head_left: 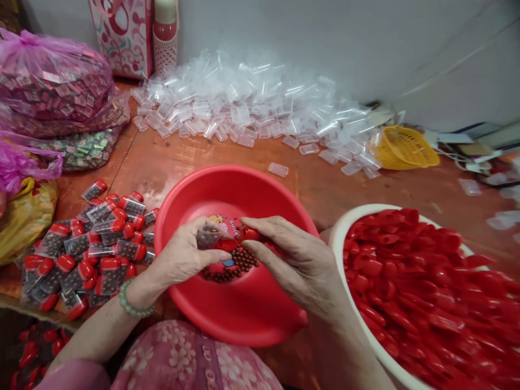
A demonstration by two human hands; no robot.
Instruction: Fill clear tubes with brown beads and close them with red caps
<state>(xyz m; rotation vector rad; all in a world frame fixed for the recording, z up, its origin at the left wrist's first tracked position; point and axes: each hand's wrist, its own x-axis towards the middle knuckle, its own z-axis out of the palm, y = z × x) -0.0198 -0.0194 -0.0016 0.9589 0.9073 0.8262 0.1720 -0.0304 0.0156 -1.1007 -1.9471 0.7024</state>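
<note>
Over a red basin (190,187), my left hand (184,249) grips a small clear plastic case (208,236) with some brown beads inside. A red plastic part (226,245) sits at the case's open end, by my left thumb. Between the fingertips and thumb of my right hand (292,257) is a red cap (248,234), a little apart from the case. Loose brown beads (246,261) lie on the basin floor below both hands, partly hidden by them.
Filled cases with red caps (101,233) are heaped at left. A white tub (340,238) of red plastic parts (418,292) stands at right. Empty clear cases (244,108) spread along the wall, near a yellow basket (406,149). Pink bags (57,81) sit back left.
</note>
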